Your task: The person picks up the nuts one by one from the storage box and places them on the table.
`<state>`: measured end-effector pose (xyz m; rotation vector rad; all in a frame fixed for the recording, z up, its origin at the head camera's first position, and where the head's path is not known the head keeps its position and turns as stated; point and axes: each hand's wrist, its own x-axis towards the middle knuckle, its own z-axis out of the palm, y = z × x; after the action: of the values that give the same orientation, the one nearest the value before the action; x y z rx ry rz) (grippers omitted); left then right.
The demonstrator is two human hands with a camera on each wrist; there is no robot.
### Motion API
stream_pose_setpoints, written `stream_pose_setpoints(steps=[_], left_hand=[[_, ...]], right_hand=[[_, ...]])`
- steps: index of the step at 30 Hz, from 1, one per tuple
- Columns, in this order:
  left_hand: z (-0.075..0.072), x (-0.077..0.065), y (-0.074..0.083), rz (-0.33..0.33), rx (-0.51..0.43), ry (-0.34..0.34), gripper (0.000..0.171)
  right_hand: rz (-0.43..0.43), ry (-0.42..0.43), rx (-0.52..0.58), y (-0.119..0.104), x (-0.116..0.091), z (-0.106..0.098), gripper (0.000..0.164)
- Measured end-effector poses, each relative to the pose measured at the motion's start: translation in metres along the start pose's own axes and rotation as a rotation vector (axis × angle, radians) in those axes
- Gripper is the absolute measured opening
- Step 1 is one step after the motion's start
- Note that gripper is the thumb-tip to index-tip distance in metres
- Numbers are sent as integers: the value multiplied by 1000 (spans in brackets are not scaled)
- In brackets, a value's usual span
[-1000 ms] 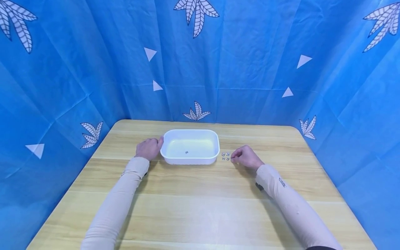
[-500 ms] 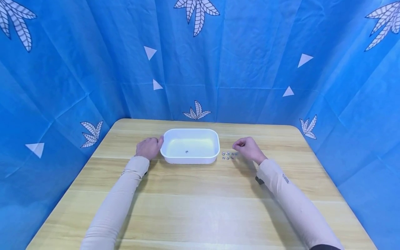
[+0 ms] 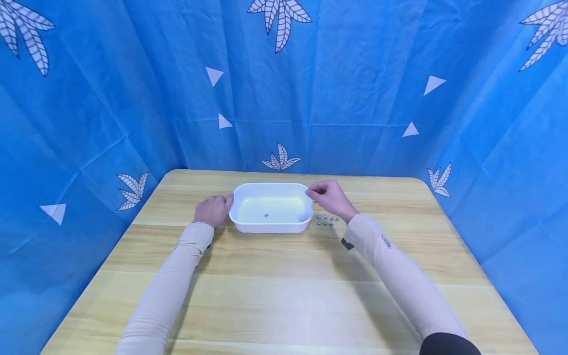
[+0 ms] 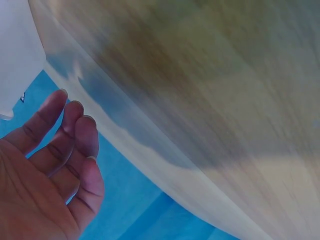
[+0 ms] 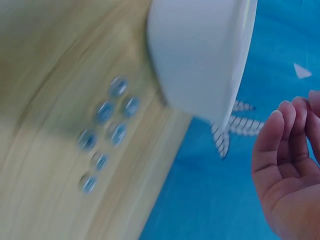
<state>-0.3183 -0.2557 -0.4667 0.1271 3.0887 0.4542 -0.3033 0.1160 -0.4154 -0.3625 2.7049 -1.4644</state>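
Note:
In the head view my left hand (image 3: 213, 210) holds the white plastic basin (image 3: 271, 228) at its left end, thumb at the rim. The left wrist view shows the fingers (image 4: 86, 137) loosely curled beside the basin's wall (image 4: 20, 55). My right hand (image 3: 329, 196) is raised at the basin's right rim, thumb and fingertips pinched together; the small piece between them is hidden by the fingers. One small shiny piece (image 3: 266, 215) lies inside the basin. Several more small round shiny pieces (image 3: 325, 218) lie in two rows on the table, below the right hand.
A light wood-grain table (image 3: 284, 286) carries everything. Blue curtains (image 3: 355, 88) with white leaf and triangle prints hang close behind its far edge and along both sides. The basin stands near the far edge, with the small pieces just right of it.
My right hand has lifted off the small pieces and moved left and away to the basin's right rim, uncovering the pieces. The left hand has stayed at the basin's left end.

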Motion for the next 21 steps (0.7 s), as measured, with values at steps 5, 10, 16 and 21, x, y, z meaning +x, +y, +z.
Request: stream_pose_setpoints(steps=[5,10,16,21], left_hand=[[0,1,2,3,7,4,79],[-1,1,2,-2,-3,14,77],[1,2,1,1,-14,9,78],[3,2,-1,1,-5,9,80]], right_hand=[[-55,-34,-22,-14,9,22,22],[-101,-80,-71,-23,17,48,19],[-100,-122,-92,-27,23,78,15],[-99,-156,-96,-31,28,96,12]])
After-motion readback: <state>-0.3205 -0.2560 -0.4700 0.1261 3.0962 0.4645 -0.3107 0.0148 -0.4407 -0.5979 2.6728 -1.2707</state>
